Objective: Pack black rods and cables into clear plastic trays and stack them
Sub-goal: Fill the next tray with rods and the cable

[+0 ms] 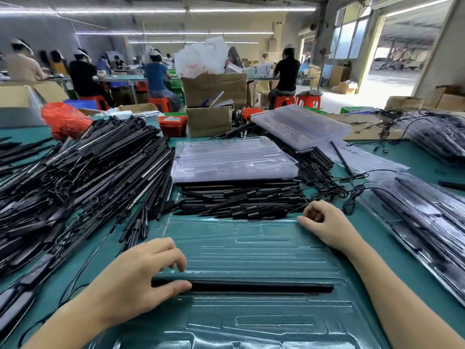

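The left hand (141, 275) is laid palm-down on the near left part of the clear tray (264, 250), fingers spread and relaxed, thumb tip pressed on the left end of a black rod (261, 288) seated in a tray groove. The right hand (324, 222) is rested at the far right edge of the tray, fingers curled w/ the edge pinched. The rod pile (239, 197) is lying just behind the tray on the green counter (387, 250), and a stack of empty trays (234, 157) behind that.
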`<state>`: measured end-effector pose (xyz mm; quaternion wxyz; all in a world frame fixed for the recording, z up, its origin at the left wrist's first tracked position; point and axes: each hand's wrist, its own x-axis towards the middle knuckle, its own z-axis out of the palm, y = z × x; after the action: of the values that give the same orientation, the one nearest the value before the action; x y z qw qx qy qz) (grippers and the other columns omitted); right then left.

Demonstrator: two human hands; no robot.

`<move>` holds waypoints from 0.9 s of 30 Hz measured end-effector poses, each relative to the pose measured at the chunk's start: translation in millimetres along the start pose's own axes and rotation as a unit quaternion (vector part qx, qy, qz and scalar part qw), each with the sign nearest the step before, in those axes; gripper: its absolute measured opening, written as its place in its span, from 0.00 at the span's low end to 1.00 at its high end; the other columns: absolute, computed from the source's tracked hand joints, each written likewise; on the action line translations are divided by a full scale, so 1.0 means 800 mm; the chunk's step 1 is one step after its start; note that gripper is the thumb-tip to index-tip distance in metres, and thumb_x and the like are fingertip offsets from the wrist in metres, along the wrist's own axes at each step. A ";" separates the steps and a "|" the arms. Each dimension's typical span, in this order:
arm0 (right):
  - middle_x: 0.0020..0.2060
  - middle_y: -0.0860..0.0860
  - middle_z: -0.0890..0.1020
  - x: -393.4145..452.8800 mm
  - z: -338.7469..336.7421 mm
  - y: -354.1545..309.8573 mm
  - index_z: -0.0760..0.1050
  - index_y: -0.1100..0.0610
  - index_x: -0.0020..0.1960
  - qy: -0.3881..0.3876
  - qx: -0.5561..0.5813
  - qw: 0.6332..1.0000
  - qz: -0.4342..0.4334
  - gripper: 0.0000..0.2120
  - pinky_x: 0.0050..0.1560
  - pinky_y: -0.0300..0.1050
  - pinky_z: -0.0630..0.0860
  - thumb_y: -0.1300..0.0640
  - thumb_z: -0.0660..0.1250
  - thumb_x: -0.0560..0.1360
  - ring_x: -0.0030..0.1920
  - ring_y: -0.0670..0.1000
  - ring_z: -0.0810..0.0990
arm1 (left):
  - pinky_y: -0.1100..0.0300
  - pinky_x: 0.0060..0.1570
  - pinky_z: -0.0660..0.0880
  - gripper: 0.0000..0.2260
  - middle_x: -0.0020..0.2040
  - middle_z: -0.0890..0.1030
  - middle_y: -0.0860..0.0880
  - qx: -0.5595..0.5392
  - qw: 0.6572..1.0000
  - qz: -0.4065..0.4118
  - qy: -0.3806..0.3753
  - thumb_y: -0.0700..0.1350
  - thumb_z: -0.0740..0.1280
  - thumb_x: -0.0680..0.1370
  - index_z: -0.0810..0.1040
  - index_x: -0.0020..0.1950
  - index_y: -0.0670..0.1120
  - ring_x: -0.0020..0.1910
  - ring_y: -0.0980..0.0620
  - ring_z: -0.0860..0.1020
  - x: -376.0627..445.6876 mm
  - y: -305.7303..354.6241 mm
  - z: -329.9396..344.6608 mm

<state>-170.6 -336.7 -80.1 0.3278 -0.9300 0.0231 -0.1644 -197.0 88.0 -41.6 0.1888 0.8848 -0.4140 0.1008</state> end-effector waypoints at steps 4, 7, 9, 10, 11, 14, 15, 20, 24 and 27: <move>0.38 0.51 0.77 -0.004 0.000 -0.004 0.77 0.52 0.39 0.035 0.012 0.999 -0.002 0.09 0.38 0.40 0.71 0.52 0.74 0.74 0.37 0.50 0.75 | 0.68 0.40 0.71 0.08 0.41 0.74 0.62 -0.013 0.999 -0.001 -0.046 0.61 0.67 0.77 0.75 0.44 0.59 0.41 0.63 0.73 0.002 0.002 0.009; 0.32 0.50 0.77 -0.007 -0.004 -0.005 0.74 0.54 0.35 0.111 0.032 0.993 0.016 0.12 0.37 0.45 0.71 0.55 0.72 0.75 0.33 0.51 0.74 | 0.67 0.39 0.72 0.08 0.41 0.74 0.63 -0.009 0.999 -0.003 -0.043 0.61 0.67 0.77 0.75 0.44 0.59 0.40 0.62 0.73 0.001 0.006 0.010; 0.25 0.49 0.77 -0.008 -0.008 -0.004 0.74 0.54 0.31 0.108 0.046 0.992 0.036 0.13 0.35 0.48 0.72 0.60 0.70 0.74 0.28 0.50 0.72 | 0.66 0.39 0.73 0.09 0.41 0.74 0.63 -0.007 0.999 -0.012 -0.040 0.63 0.64 0.77 0.76 0.44 0.59 0.41 0.62 0.74 -0.001 0.009 0.009; 0.24 0.50 0.77 -0.009 -0.009 -0.005 0.74 0.54 0.31 0.082 0.052 0.994 0.039 0.13 0.35 0.48 0.72 0.62 0.70 0.73 0.27 0.50 0.72 | 0.66 0.40 0.73 0.10 0.41 0.74 0.63 -0.006 0.999 -0.018 -0.040 0.63 0.63 0.77 0.76 0.44 0.59 0.41 0.62 0.74 -0.001 0.011 0.008; 0.25 0.52 0.78 -0.010 -0.010 -0.005 0.75 0.54 0.32 0.050 0.056 0.997 0.037 0.12 0.35 0.48 0.72 0.63 0.69 0.73 0.28 0.50 0.72 | 0.67 0.40 0.73 0.10 0.42 0.73 0.63 0.002 0.999 -0.021 -0.039 0.64 0.63 0.77 0.76 0.44 0.59 0.41 0.62 0.74 -0.001 0.014 0.008; 0.27 0.55 0.79 -0.012 -0.014 -0.005 0.78 0.55 0.37 -0.007 0.102 0.995 0.011 0.09 0.34 0.44 0.69 0.66 0.71 0.73 0.29 0.49 0.72 | 0.69 0.51 0.70 0.12 0.54 0.71 0.65 0.027 0.999 -0.020 -0.032 0.65 0.63 0.77 0.75 0.55 0.62 0.53 0.62 0.72 -0.004 0.021 0.013; 0.26 0.52 0.77 -0.012 -0.017 -0.005 0.79 0.56 0.38 -0.017 0.120 0.993 0.005 0.08 0.33 0.43 0.68 0.66 0.72 0.73 0.28 0.47 0.71 | 0.68 0.59 0.67 0.16 0.64 0.67 0.66 0.024 0.998 -0.037 -0.047 0.68 0.61 0.77 0.72 0.62 0.65 0.63 0.62 0.67 -0.005 0.024 0.015; 0.30 0.47 0.75 -0.012 -0.024 -0.002 0.80 0.55 0.43 -0.071 0.114 0.991 0.006 0.08 0.34 0.38 0.68 0.68 0.70 0.73 0.30 0.46 0.71 | 0.62 0.71 0.40 0.24 0.73 0.36 0.72 0.052 0.982 -0.076 -0.163 0.72 0.41 0.76 0.43 0.72 0.77 0.73 0.68 0.34 0.000 0.029 0.031; 0.35 0.49 0.77 -0.013 -0.027 -0.004 0.81 0.54 0.45 -0.068 0.095 0.993 0.017 0.10 0.34 0.36 0.68 0.68 0.69 0.73 0.30 0.44 0.70 | 0.57 0.72 0.41 0.21 0.73 0.39 0.74 0.067 0.970 -0.074 -0.221 0.71 0.42 0.77 0.42 0.71 0.77 0.72 0.69 0.37 0.008 0.030 0.027; 0.34 0.48 0.76 -0.015 -0.023 -0.002 0.80 0.54 0.44 -0.050 0.089 0.995 0.013 0.08 0.32 0.35 0.67 0.66 0.71 0.73 0.29 0.44 0.69 | 0.55 0.73 0.46 0.20 0.71 0.54 0.72 0.029 0.964 -0.086 -0.248 0.73 0.46 0.76 0.54 0.68 0.76 0.72 0.68 0.47 0.028 0.031 0.010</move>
<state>-188.0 -344.5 -68.9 0.4124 -0.9037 0.0041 -0.1148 -201.5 54.6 -35.6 0.0619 0.9194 -0.3672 -0.1266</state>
